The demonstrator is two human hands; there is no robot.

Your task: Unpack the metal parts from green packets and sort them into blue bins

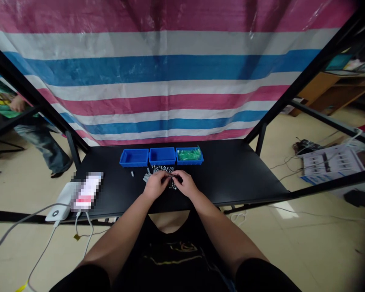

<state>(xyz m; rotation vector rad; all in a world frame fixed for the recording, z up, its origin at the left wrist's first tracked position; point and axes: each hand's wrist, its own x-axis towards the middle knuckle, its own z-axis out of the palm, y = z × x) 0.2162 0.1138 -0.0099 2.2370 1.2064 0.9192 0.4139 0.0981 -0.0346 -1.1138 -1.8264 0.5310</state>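
I see both hands at work low over the black table (pixel 231 174), near its front edge. The left hand (pixel 156 185) and the right hand (pixel 185 183) come toward each other, with bent fingers, and their fingertips meet above the heap of small metal pieces (pixel 163 168). It seems to me that something small is pinched there, but from my distance I cannot tell what it is, nor which hand is gripping it. The heap lies on the table around the fingers: some pieces show behind the hands, some beside the left fingers, and some in the gap between the hands; the rest is hidden from me. One single metal piece (pixel 132 174) lies apart, to the left of the heap.

Behind the heap I see three blue trays standing in a row, side by side: the left tray (pixel 135 165), the middle tray (pixel 162 162) and the right tray (pixel 190 162). The right tray holds green plastic packets (pixel 188 154).

At the left end of the table lies a phone (pixel 88 191), which is blurred in blocks, and beside it a white power bank (pixel 60 202) with cables. A striped sheet (pixel 167 69) hangs behind the table. Farther left, another person (pixel 42 142) in jeans is partly visible
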